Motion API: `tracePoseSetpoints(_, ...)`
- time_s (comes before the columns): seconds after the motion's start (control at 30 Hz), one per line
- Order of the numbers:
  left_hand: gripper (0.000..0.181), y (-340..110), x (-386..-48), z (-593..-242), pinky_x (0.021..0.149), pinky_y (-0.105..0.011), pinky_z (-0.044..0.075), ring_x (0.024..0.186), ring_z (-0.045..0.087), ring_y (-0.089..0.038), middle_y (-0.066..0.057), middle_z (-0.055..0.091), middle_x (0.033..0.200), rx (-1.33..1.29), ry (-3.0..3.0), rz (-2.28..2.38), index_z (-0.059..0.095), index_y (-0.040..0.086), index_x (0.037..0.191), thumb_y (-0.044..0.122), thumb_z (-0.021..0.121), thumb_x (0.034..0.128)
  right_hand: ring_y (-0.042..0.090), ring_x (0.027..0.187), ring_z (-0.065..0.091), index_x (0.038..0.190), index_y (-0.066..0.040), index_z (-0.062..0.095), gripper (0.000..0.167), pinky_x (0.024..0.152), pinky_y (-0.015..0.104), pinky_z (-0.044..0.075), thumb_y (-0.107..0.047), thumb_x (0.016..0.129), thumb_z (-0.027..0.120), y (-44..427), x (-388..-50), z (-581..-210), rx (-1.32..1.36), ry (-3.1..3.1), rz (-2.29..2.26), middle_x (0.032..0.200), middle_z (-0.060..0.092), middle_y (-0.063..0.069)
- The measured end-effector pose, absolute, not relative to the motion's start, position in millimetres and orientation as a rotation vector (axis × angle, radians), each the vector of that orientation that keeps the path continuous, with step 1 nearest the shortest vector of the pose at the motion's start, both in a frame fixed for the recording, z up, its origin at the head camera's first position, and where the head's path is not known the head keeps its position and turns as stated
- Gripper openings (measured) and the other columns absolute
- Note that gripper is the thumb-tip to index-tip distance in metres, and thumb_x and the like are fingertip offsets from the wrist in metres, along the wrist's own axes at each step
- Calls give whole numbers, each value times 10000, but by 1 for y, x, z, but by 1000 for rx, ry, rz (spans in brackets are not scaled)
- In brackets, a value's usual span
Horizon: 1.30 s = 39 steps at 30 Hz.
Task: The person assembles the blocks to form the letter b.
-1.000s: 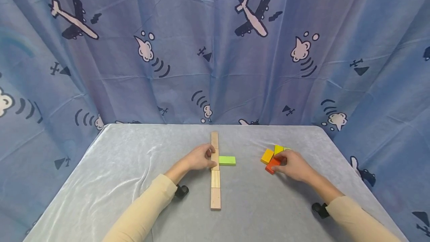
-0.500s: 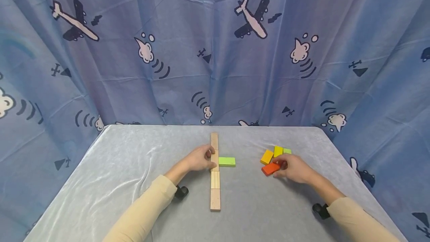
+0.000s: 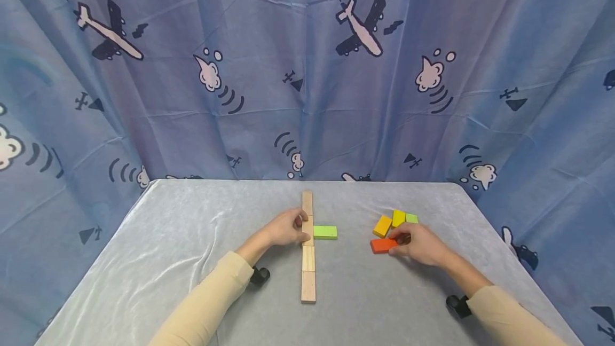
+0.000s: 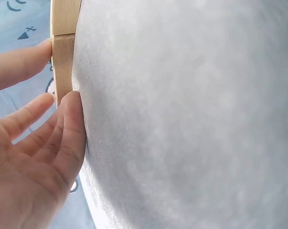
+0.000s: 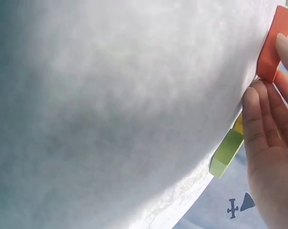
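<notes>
Plain wooden blocks (image 3: 308, 258) lie end to end in a straight row, and my left hand (image 3: 283, 227) touches the second block from the far end with thumb and fingertips. In the left wrist view the thumb meets that wooden block (image 4: 64, 64) close to a joint, with the fingers loosely extended. A light green block (image 3: 325, 233) lies crosswise against the row's right side. My right hand (image 3: 419, 243) pinches the right end of a red-orange block (image 3: 381, 246), which lies flat at the table; in the right wrist view the thumb presses on the red-orange block (image 5: 272, 47).
Just beyond the right hand sit an orange-yellow block (image 3: 382, 226), a yellow block (image 3: 398, 218) and another green block (image 3: 411, 218), partly hidden by the hand. A pale grey cloth covers the table (image 3: 216, 303). Behind it hangs a blue patterned curtain (image 3: 259, 138).
My right hand has turned the red-orange block from slanted to nearly crosswise and drawn it slightly left and nearer, away from the other coloured blocks. The left hand has stayed in place.
</notes>
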<state>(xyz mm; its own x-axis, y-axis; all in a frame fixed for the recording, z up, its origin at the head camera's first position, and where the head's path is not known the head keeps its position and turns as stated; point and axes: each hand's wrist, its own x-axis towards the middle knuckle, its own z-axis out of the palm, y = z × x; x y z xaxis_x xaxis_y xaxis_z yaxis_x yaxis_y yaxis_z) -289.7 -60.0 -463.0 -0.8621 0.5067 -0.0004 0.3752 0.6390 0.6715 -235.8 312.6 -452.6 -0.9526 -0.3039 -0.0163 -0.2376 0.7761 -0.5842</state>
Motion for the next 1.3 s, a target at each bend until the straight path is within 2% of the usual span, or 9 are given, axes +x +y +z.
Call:
tracePoseSetpoints(0.3,404,-60,-290,-464,793,-376,473,885,547,-196,-89,601,1015,736,2673,1027,609,66,1155,188,822,834,179,823,558,1010,-89,741,294,726,296,488,-226,790,880,303,-233,-450,-438,2845,-925,878,639,-15)
tracePoseSetpoints(0.7,416,-60,-289,-462,789,-372,480,878,549,-191,-77,599,1011,719,2666,1030,612,56,1168,185,825,835,156,827,585,1008,-75,741,305,728,285,503,-234,788,880,281,-234,-444,-475,2905,-993,904,664,-16)
tracePoseSetpoints(1.3,422,-60,-289,-464,804,-377,475,881,550,-198,-102,602,1020,727,2662,1051,606,46,1167,166,825,827,165,850,584,1036,-54,735,286,761,350,493,-224,831,839,251,-246,-446,-432,2952,-1014,936,666,14)
